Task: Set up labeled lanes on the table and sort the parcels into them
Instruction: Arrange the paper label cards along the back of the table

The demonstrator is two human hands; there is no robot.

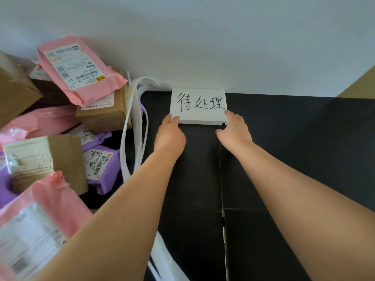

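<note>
The black table (284,142) carries one lane marker so far, and the lane in front of it is bare, so I judge the task barely begun. The heap of parcels (60,122) at the left is unsorted, with white foam strips (134,128) lying between it and the marker. That marker, a white label board (199,105) with handwritten characters, sits at the table's far edge against the wall. Both arms reach straight forward. The left hand (170,132) grips the board's near-left corner, thumb on top. The right hand (233,129) grips the near-right corner, its fingers (230,115) narrow over the edge.
</note>
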